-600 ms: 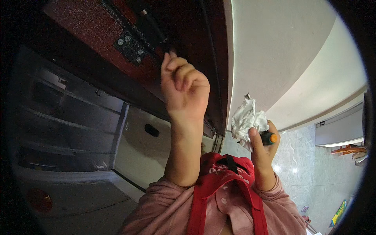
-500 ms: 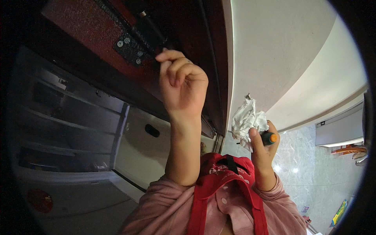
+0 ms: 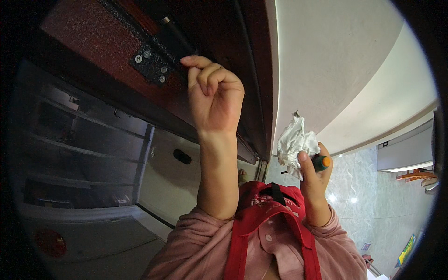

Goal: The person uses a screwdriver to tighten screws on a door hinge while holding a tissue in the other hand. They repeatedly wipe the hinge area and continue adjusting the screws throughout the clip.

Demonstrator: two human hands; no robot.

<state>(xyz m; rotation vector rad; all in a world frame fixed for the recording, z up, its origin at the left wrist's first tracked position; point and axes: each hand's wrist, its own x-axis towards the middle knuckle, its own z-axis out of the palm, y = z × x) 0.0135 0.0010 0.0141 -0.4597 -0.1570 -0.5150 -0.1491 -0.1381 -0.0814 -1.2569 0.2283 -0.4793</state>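
A black metal hinge (image 3: 151, 65) with several silver screws is fixed to the dark red-brown door (image 3: 88, 42) at the upper left. My left hand (image 3: 215, 95) is raised beside it, palm towards me and fingers curled, with the fingertips at the lower end of the hinge's black barrel (image 3: 177, 35). Whether something small is between those fingers is hidden. Lower on the right, my right hand (image 3: 315, 175) is closed around a screwdriver (image 3: 322, 163) with a dark green handle and orange end, together with a crumpled white tissue-like sheet (image 3: 295, 144). A thin dark shaft shows left of the sheet.
A pale wall (image 3: 326, 60) rises right of the dark frame. Dim shelves (image 3: 84, 144) stand at the left. Grey glossy floor tiles (image 3: 354, 186) lie below right, near a white cabinet (image 3: 406, 147). My red apron (image 3: 270, 205) hangs in front.
The hinge and my left hand have shifted slightly left in view. My left fingers stay curled at the barrel, and my right hand keeps hold of the screwdriver and white sheet.
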